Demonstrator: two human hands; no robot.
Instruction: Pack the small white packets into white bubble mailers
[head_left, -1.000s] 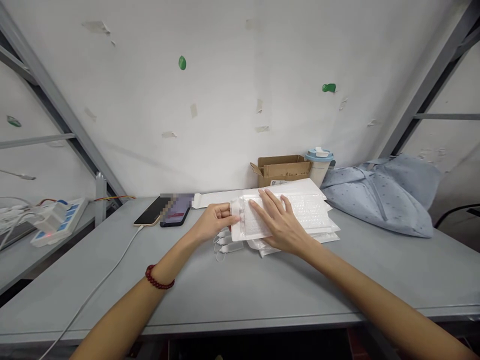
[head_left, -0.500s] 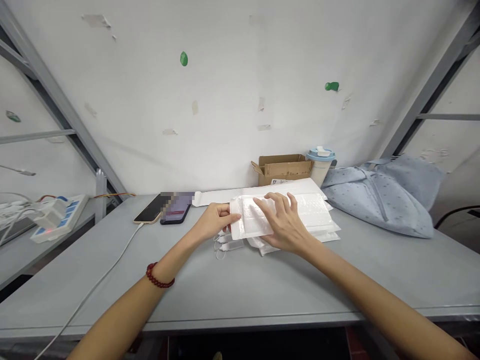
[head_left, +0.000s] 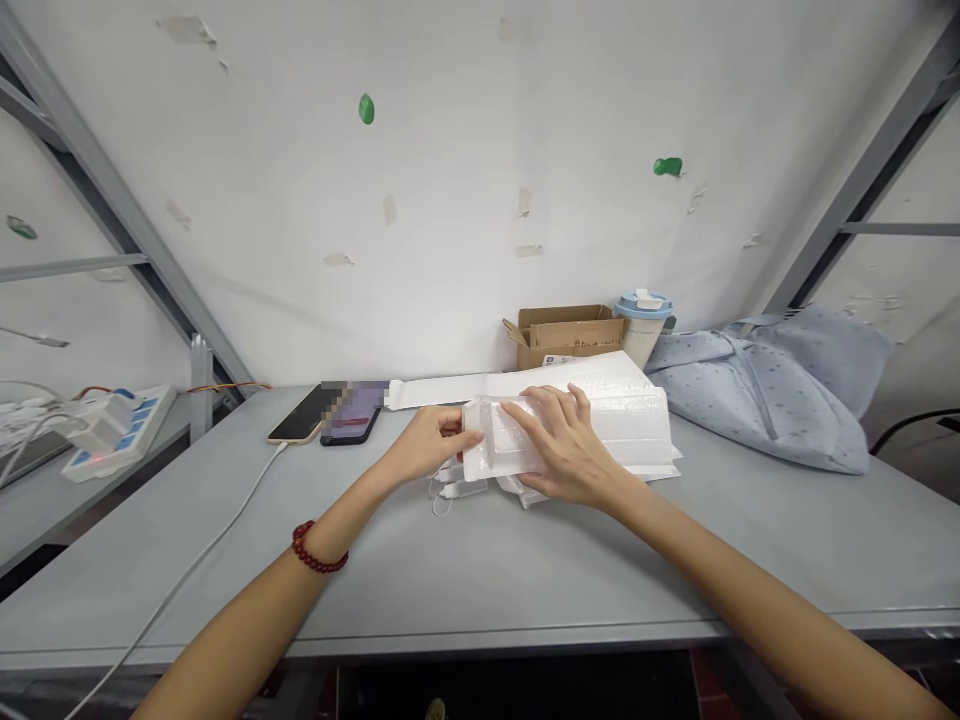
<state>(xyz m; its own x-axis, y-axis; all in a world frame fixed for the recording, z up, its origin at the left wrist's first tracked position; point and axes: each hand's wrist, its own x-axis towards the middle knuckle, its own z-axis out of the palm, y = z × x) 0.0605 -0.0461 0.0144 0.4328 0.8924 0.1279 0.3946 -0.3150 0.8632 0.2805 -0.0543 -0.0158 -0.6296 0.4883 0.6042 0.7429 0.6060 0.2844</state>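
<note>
A white padded bubble mailer (head_left: 626, 430) is raised slightly above the grey table, its narrow end toward the left. My left hand (head_left: 431, 442) pinches that left end between thumb and fingers. My right hand (head_left: 574, 455) lies across the mailer's front with its fingers spread, the thumb near the lower edge. Behind and below are more white mailers (head_left: 450, 391), partly covered. Small white tags with looped cords (head_left: 461, 490) lie under the left end, partly hidden by the mailer and my left hand.
Two phones lie at the back left, one black-screened (head_left: 298, 415) with a white cable (head_left: 225, 535), one lit (head_left: 352, 415). At the back are a cardboard box (head_left: 566, 345) and a blue-lidded cup (head_left: 643, 330). A light blue cloth bag (head_left: 765, 400) is right, a power strip (head_left: 142, 430) far left.
The mailer has shifted slightly, its right end now squarer and covering more of those behind. My right hand's fingers have moved slightly over its surface. My left hand still pinches the left end.
</note>
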